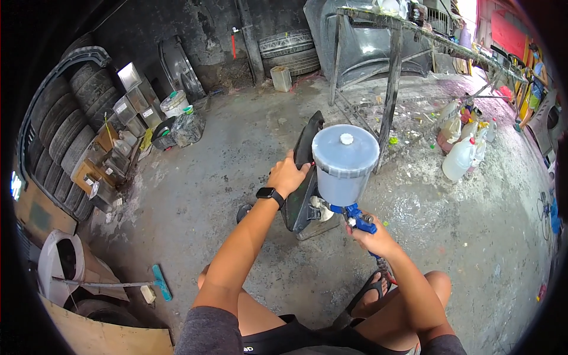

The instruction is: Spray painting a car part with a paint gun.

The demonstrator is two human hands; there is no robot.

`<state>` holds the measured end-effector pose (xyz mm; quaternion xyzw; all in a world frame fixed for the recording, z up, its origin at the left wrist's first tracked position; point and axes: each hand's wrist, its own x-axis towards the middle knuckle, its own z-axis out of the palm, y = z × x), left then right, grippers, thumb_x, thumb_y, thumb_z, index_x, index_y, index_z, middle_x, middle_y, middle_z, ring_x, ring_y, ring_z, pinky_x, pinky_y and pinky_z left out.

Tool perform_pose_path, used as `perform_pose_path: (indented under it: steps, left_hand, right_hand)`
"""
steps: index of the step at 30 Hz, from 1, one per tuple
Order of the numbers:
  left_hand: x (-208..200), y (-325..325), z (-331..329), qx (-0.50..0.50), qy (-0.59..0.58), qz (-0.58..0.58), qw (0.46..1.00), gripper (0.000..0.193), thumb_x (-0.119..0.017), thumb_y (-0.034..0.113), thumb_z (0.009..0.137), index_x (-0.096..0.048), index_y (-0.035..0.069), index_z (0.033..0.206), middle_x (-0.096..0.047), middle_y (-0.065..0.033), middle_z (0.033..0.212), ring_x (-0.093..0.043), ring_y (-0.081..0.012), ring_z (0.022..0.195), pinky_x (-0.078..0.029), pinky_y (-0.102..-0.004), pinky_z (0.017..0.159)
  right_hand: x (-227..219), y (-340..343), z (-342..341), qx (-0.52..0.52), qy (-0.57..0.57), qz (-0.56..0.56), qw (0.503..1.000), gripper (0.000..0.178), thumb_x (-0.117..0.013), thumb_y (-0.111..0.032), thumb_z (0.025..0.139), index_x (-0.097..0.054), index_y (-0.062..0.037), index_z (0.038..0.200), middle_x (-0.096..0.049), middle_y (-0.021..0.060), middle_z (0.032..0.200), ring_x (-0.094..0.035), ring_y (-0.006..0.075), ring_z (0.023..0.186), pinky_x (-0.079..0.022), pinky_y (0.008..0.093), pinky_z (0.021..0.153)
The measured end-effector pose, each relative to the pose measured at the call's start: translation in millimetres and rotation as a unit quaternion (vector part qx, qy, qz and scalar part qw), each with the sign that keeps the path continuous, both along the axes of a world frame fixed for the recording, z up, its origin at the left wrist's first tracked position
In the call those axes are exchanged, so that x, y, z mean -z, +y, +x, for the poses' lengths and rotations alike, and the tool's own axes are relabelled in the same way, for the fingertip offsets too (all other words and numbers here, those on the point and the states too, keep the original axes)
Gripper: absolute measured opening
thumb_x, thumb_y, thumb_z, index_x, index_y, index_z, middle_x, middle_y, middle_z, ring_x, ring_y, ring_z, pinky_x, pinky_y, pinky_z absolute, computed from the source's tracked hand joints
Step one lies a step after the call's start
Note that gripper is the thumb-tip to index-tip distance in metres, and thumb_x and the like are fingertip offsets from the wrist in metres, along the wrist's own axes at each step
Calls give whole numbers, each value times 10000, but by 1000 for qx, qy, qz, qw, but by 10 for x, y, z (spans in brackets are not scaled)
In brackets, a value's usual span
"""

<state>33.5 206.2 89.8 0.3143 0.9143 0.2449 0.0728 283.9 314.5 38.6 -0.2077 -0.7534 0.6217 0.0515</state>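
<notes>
My right hand (374,236) is wrapped around the handle of a blue spray gun (354,216). On top of the gun sits a large translucent paint cup (344,186) with a round lid and a small white cap. Just left of the cup, a long dark car part (307,139) stands tilted over the floor, its exact kind unclear. My left hand (286,176), with a black watch at the wrist, grips the edge of that part, fingers on one side and thumb on the other. The cup hides some of the part's right side.
Stacked tires (56,127) and metal cans (133,97) line the left wall. A worn metal stand (393,89) rises ahead, with a car hood (370,44) behind it. Plastic jugs (459,158) stand at the right. A blue-headed broom (161,283) lies lower left. Far right, another person (539,74) appears.
</notes>
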Motion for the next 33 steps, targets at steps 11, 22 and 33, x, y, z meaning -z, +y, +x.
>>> perform_pose_path:
  steps: [11, 22, 33]
  left_hand:
    - [27, -56, 144, 5, -18, 1, 1000, 690, -594, 411, 829, -391, 53, 1382, -602, -316, 1085, -572, -445, 1057, -458, -456, 920]
    - [17, -92, 297, 39, -19, -11, 999, 707, -601, 407, 837, -376, 23, 1386, -592, -323, 1106, -569, -444, 1066, -459, -445, 923]
    - [39, -83, 273, 34, -12, 5, 999, 674, -603, 373, 831, -387, 17, 1361, -601, -338, 1051, -581, -476, 1009, -470, -486, 900]
  right_hand:
    - [117, 112, -55, 63, 34, 33, 997, 321, -647, -161, 748, -617, -38, 1043, -603, 74, 750, -570, 165, 673, -457, 302, 638]
    - [79, 207, -114, 107, 22, 58, 992, 421, -655, -219, 746, -585, -12, 1106, -621, 146, 872, -598, 234, 825, -460, 328, 774]
    - [-8, 98, -68, 71, 73, 7, 995, 82, -585, -90, 790, -533, -89, 853, -441, -36, 566, -396, 73, 451, -295, 259, 420]
